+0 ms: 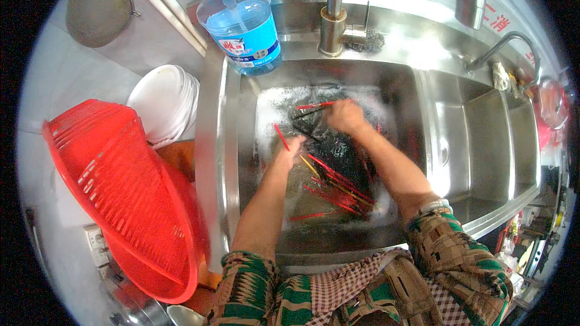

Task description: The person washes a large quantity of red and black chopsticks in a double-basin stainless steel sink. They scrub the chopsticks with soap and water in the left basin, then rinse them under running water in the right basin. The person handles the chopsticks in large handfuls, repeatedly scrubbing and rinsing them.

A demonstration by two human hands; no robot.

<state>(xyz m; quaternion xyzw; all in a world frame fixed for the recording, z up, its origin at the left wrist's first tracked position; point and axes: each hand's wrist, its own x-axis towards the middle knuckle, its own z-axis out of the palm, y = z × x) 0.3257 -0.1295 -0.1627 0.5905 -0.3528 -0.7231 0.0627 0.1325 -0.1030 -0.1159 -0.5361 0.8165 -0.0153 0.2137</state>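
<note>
Inside the left basin of a stainless steel sink [267,231], both my hands are among wet chopsticks [342,179], mostly red with some black and yellow ones. My right hand [346,117] is closed at the far side of the basin, with a red chopstick [312,106] and a black one jutting out to its left. Nearer the left wall, my left hand [294,151] is blurred and closed about chopsticks; one red chopstick [281,137] sticks up beside it. Its fingertips are hard to make out. Whitish suds and dark water surround the loose chopsticks.
A pump bottle of blue liquid [244,31] stands at the back left corner, near the faucet [333,31]. Left of the sink are red plastic baskets [131,199] and stacked white plates [163,104]. A steel scrubber [369,41] lies behind the faucet. More basins [487,145] adjoin rightward.
</note>
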